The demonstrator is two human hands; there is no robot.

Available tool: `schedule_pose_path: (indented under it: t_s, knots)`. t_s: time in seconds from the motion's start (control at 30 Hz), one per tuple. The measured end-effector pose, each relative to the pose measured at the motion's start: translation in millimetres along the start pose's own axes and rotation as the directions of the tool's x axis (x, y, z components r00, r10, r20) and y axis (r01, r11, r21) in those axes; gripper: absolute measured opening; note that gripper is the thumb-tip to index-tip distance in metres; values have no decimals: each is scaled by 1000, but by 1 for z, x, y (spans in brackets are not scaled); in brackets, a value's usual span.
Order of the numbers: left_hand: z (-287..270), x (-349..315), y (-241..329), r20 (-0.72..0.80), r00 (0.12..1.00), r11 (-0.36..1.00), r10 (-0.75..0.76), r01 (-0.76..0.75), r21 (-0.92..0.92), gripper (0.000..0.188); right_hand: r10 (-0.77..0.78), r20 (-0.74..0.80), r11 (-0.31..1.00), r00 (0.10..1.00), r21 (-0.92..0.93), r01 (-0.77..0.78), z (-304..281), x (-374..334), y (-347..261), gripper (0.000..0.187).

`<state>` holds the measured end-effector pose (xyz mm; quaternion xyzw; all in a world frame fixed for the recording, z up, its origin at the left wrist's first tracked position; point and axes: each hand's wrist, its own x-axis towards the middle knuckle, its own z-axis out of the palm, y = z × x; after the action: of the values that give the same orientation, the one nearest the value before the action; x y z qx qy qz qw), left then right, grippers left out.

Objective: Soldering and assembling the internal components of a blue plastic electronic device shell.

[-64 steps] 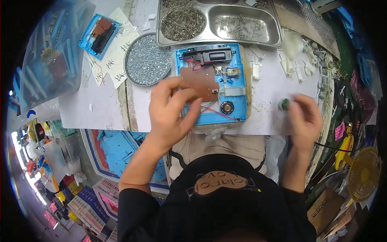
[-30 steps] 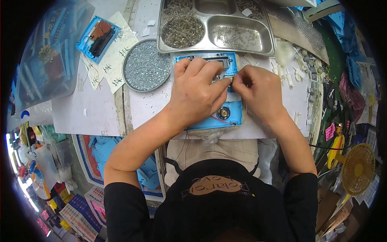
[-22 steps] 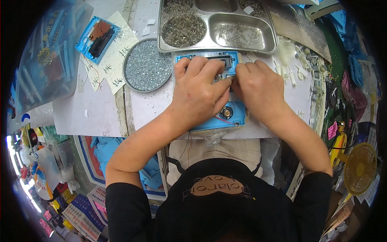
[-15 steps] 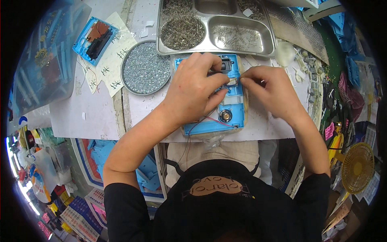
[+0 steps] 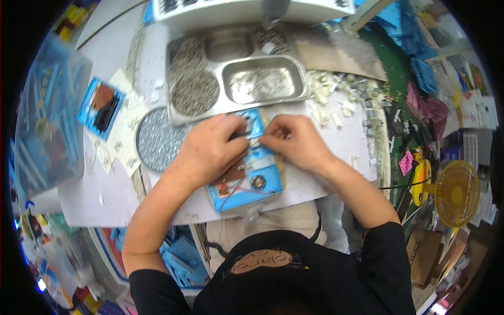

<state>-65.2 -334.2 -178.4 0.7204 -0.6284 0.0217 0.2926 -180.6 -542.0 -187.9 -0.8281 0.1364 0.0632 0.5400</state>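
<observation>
as viewed from my remote station, the blue housing (image 5: 270, 174) lies on the white table (image 5: 315, 181), nearer the person than the metal tray (image 5: 232, 106). the left hand (image 5: 212, 150) arches over the housing's left side; the right hand (image 5: 297, 140) curls at its right edge. the hands are just apart; blur keeps me from telling whether either pinches anything. a round speaker (image 5: 258, 182) shows inside the housing.

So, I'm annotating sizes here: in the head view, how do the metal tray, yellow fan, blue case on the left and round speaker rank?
Largest to smallest:
1. metal tray
2. yellow fan and blue case: too alike to rank
3. round speaker
</observation>
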Motion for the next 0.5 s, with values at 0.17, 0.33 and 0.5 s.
schedule_pose_path:
  t_s: [0.17,0.33,0.5]
  knots:
    - [-8,12,-9,100,984,986,145,-152,62,19,-64,-15,998,998,21,64,-2,0,9,20]
    - [-7,21,-10,157,963,968,219,-235,90,22,-138,166,990,976,8,139,-40,3,2,22]
    - [-13,14,-9,104,987,987,124,-133,93,19,-353,-385,887,853,-429,174,-193,86,3,22]
